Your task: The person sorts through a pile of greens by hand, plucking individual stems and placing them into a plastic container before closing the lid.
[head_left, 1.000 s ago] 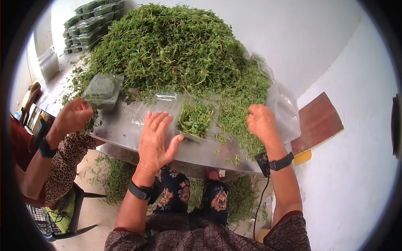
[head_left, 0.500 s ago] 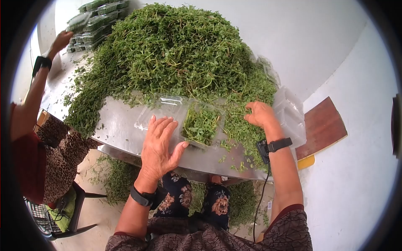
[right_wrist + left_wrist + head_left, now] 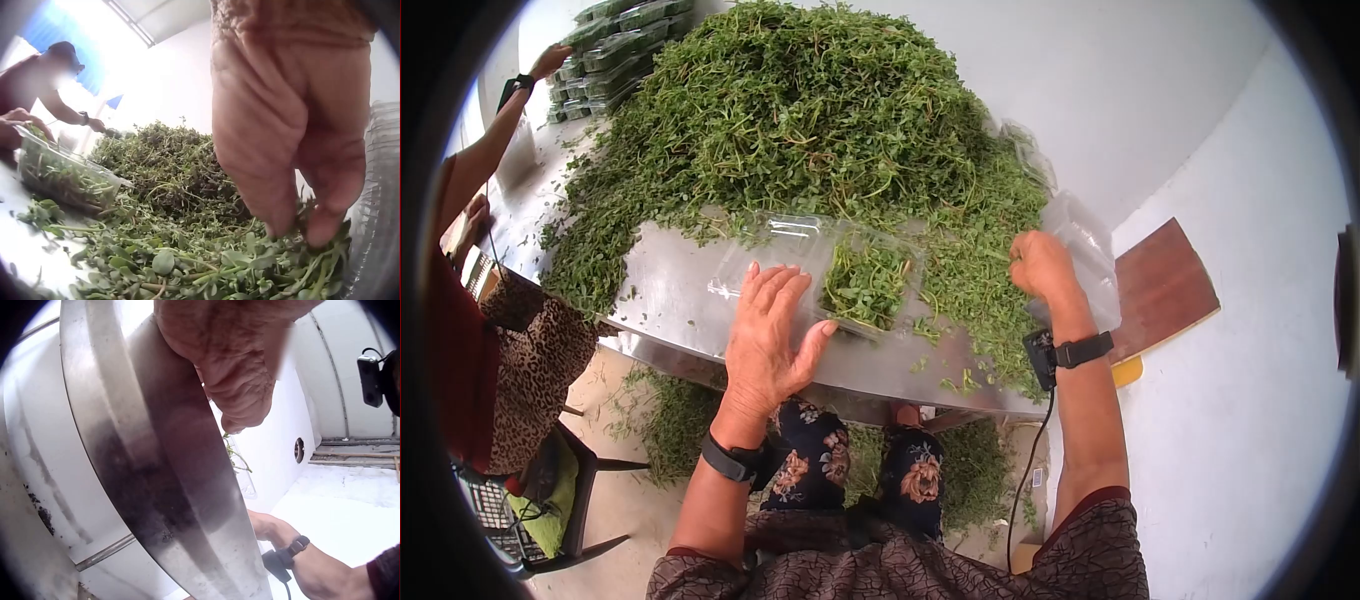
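Note:
A clear plastic clamshell box (image 3: 855, 327) lies opened out on the metal table, with leafy green sprigs (image 3: 866, 285) in its right half. My left hand (image 3: 768, 325) is flat over the near edge of the box's lid half, fingers straight and thumb spread toward the greens. To the right, my right hand (image 3: 1045, 268) reaches into the loose greens (image 3: 975, 290) at the pile's edge. In the right wrist view its thumb and fingers pinch a few sprigs (image 3: 306, 215). The box wall (image 3: 47, 164) shows at left there, with the left hand (image 3: 22, 122) at its rim.
A tall heap of greens (image 3: 820, 110) covers the back of the table (image 3: 670, 280). Nested clear boxes (image 3: 1080, 235) stand at the right, near a reddish-brown board (image 3: 1168, 285). Filled boxes (image 3: 615, 60) are stacked at the back left, where another person's hand (image 3: 550, 62) reaches.
My right hand dips into the greens slightly further right; my left hand stays by the box. The other person has carried a filled box from the table's left to the stack.

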A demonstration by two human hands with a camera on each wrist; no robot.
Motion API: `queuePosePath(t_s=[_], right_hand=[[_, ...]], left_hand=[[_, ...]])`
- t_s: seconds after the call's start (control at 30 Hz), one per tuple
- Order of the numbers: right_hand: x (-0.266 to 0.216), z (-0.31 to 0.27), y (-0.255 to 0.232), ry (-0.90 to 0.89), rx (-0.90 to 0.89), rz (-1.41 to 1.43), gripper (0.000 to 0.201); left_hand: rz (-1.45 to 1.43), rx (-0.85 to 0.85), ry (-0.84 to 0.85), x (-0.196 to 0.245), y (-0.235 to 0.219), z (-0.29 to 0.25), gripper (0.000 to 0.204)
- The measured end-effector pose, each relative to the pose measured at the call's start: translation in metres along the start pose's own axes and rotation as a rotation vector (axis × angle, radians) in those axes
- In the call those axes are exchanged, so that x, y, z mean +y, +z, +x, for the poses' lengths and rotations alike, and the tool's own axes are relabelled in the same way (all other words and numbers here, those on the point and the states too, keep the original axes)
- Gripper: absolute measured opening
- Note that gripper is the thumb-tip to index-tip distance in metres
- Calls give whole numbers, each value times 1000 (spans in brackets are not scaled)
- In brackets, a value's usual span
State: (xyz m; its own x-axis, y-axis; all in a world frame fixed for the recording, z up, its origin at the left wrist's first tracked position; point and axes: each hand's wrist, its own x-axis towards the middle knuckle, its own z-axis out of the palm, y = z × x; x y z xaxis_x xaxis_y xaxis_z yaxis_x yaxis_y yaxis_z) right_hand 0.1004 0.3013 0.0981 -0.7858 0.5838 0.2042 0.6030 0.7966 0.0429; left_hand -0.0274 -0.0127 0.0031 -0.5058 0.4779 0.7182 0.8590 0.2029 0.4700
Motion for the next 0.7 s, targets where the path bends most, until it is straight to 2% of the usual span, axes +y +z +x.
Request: queuePosePath(t_s=[0.07, 0.13, 0.27, 0.33, 0.37, 0.43, 0.47, 0.53, 0.57, 0.63, 0.7], right_hand=[[-4, -2, -1, -18, -57, -73, 13], [-8, -2, -2, -6, -185, -129, 23], [-21, -10, -7, -63, -158, -95, 35], [-41, -16, -31, 172, -422, 42, 34], [-38, -15, -27, 169, -425, 43, 34], [-22, -14, -11, 27, -359, -9, 24], [-18, -16, -3, 17, -364, -4, 24], [-13, -22, 13, -63, -66, -40, 15], [-9, -23, 19, -78, -67, -34, 15], [-6, -26, 26, -185, 162, -9, 8], [-5, -26, 20, -145, 142, 21, 11]], left_hand=[[7, 5, 2, 0, 0, -1, 47], [-7, 16, 3, 1, 0, -1, 46], [-12, 12, -3, 1, -1, 0, 46], [-7, 14, -3, 2, -1, 0, 46], [-5, 12, -6, 2, -1, 0, 46], [-22, 15, -4, 2, -2, 0, 46], [-12, 13, -12, 2, -3, 0, 46], [24, 12, -1, 2, -1, -1, 47], [19, 6, 1, 1, -1, -1, 47], [26, 1, -10, 2, -1, 0, 47], [23, -13, -15, 1, -1, 0, 48]])
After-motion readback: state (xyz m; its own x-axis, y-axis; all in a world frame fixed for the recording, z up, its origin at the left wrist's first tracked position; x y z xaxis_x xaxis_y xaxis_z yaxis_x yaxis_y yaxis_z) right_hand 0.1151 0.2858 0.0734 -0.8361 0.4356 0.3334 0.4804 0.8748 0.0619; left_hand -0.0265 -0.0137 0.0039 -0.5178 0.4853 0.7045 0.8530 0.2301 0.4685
